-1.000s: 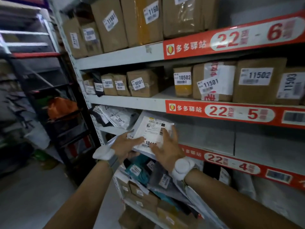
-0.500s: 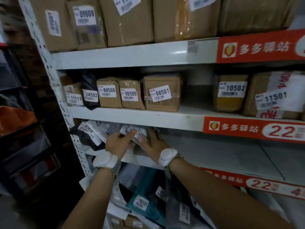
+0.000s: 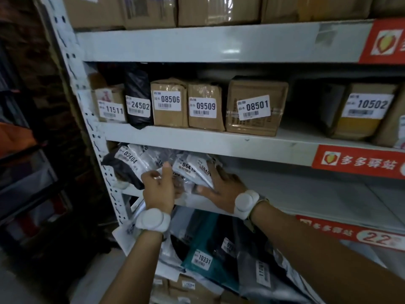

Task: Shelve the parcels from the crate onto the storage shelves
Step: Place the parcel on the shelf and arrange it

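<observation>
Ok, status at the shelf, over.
Right hand flat on white plastic mailer bag 10401, shelved. Left hand against neighbouring soft bags. Bags crowd its left side.

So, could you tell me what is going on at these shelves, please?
A person is shelving a white parcel among the soft bags on the shelf below the row of boxes. The right hand lies flat against it, pressing it in; the left hand touches the bags beside it, its grip too blurred to tell.
</observation>
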Tool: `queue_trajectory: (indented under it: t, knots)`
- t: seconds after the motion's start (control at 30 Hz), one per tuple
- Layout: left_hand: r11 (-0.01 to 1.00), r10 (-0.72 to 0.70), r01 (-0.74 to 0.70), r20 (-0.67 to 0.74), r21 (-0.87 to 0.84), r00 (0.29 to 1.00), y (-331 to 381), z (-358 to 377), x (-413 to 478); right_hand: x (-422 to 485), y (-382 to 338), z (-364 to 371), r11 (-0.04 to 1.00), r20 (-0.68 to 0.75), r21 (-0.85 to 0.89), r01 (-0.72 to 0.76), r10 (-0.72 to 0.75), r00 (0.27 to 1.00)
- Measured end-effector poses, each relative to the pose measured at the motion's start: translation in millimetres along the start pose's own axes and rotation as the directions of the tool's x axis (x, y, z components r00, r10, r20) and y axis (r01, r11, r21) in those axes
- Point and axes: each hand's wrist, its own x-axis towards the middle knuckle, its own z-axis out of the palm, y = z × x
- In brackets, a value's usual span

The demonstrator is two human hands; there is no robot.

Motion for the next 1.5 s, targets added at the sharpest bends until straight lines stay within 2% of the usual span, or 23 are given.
queue_trajectory:
  t: [0.07,0.17,0.3,0.47,0.6,0.67,0.77,0.83,0.93,1.03,1.13,1.27,1.4,1.5]
  knots:
    - [0.999,0.019,-0.018,0.038,-0.027,0.999,0.2,0.6,-1.5,1.8,0.7,-5.0,0.999,0.067,0.044,-0.002,0.000,0.998]
    - [0.999,0.048,-0.046,0.072,-0.020,0.996,-0.2,2.6,-8.0,-1.8,-1.5,-7.3,0.997,0.024,0.078,-0.007,0.005,1.000]
    - [1.000,0.000,0.000,0.007,-0.021,1.000,2.2,2.4,-5.8,-13.3,-3.2,-5.6,0.999,-0.036,-0.050,-0.012,0.010,0.999]
    - [0.997,0.006,-0.004,-0.029,0.082,1.000,5.1,4.0,-29.9,-32.9,11.2,-24.3,0.999,0.105,-0.051,0.000,0.006,0.994]
    - [0.987,0.024,-0.022,-0.009,0.157,1.000,-1.3,19.6,-72.6,-59.8,40.6,-42.5,0.997,0.118,-0.047,0.054,-0.048,0.992]
    - [0.966,0.052,-0.061,0.044,0.253,0.998,-7.8,34.1,-102.5,-83.9,59.8,-51.8,0.993,0.080,-0.051,0.103,-0.098,0.992]
    - [0.897,0.066,-0.145,0.198,0.419,0.978,-22.2,54.3,-146.4,-126.2,90.2,-64.0,0.980,0.001,-0.041,0.195,-0.195,0.981]
    - [0.820,0.013,-0.190,0.313,0.540,0.950,-34.1,67.5,-180.0,-157.6,111.1,-67.8,0.967,-0.044,-0.041,0.251,-0.253,0.967]
    - [0.643,-0.040,-0.292,0.412,0.708,0.910,-51.4,86.3,-231.1,-202.0,139.8,-57.7,0.916,-0.203,-0.102,0.387,-0.400,0.894]
    - [0.481,-0.082,-0.379,0.471,0.791,0.878,-66.2,103.1,-281.7,-250.0,166.5,-44.8,0.894,-0.316,-0.173,0.414,-0.448,0.836]
    - [0.425,-0.081,-0.440,0.518,0.791,0.852,-62.2,120.7,-331.1,-298.0,202.3,-42.3,0.890,-0.238,-0.247,0.384,-0.440,0.866]
    - [0.303,-0.070,-0.604,0.649,0.737,0.757,-61.9,136.1,-366.9,-348.2,252.7,-41.3,0.907,-0.053,-0.307,0.288,-0.319,0.946]
    - [0.226,-0.047,-0.706,0.731,0.672,0.681,-60.4,149.5,-399.8,-400.3,290.9,-55.7,0.869,0.161,-0.415,0.268,-0.220,0.962]
    - [0.224,-0.051,-0.735,0.761,0.640,0.647,-61.9,155.8,-437.6,-449.1,303.5,-73.6,0.873,0.167,-0.433,0.225,-0.168,0.972]
